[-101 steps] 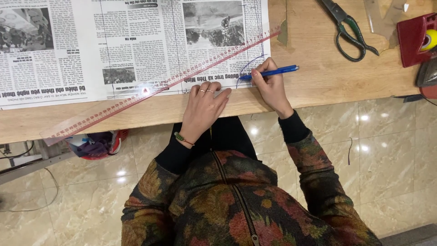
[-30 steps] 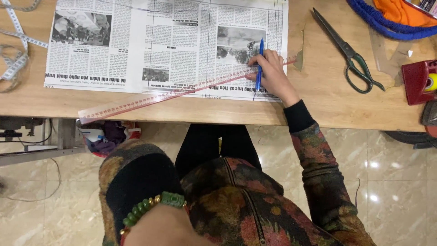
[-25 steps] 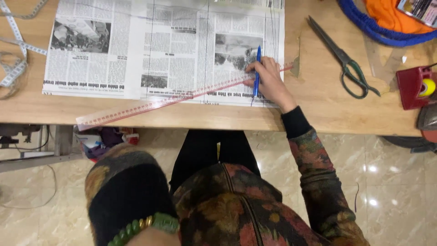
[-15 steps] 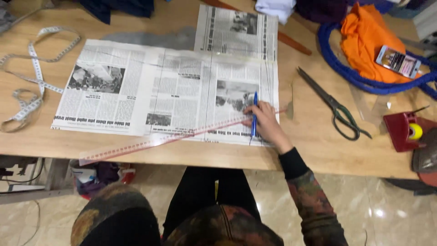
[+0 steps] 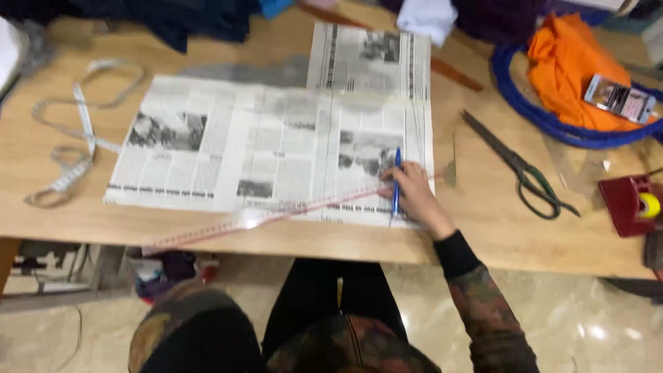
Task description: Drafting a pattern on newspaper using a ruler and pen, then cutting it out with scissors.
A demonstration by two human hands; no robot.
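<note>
Here the right hand (image 5: 412,197) grips a blue pen (image 5: 396,181) standing near upright on the newspaper (image 5: 276,148) near its right edge, the clear ruler (image 5: 276,215) slanting leftward underneath the fingers, the left hand out of view.

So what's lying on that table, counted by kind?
Newspapers: 2, a big spread and a smaller sheet behind it
Rulers: 1, clear
Pens: 1, blue, in the right hand
Scissors: 1
Tape measures: 1
Orange cloths: 1
Blue cords: 1
Red boxes: 1
Total: 9
</note>
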